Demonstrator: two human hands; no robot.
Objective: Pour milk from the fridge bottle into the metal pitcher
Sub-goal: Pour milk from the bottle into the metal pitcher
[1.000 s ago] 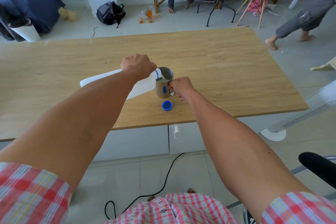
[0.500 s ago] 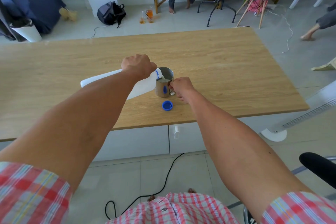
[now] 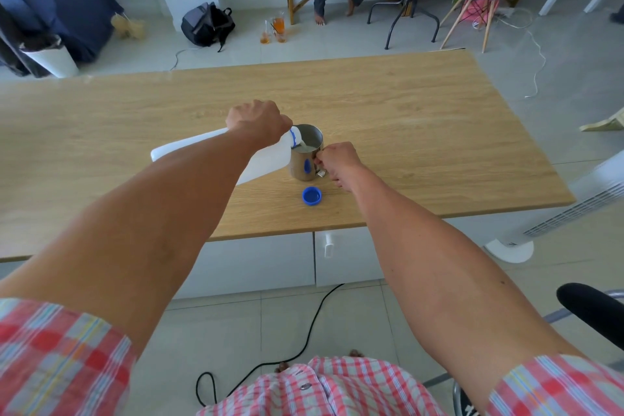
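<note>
Leftmost, my left hand (image 3: 257, 121) is wrapped around the white milk bottle (image 3: 216, 154), tipped nearly flat, its mouth over the metal pitcher's (image 3: 305, 159) rim, milk running in. My right hand (image 3: 337, 162) is clenched on the pitcher's handle. Nearer me, the blue cap (image 3: 311, 195) lies on the wooden table (image 3: 422, 132).

Single head-worn wide-angle view: looks forward and down over both outstretched forearms at the light wooden rectangular surface (image 3: 422, 132), at arm's reach.
</note>
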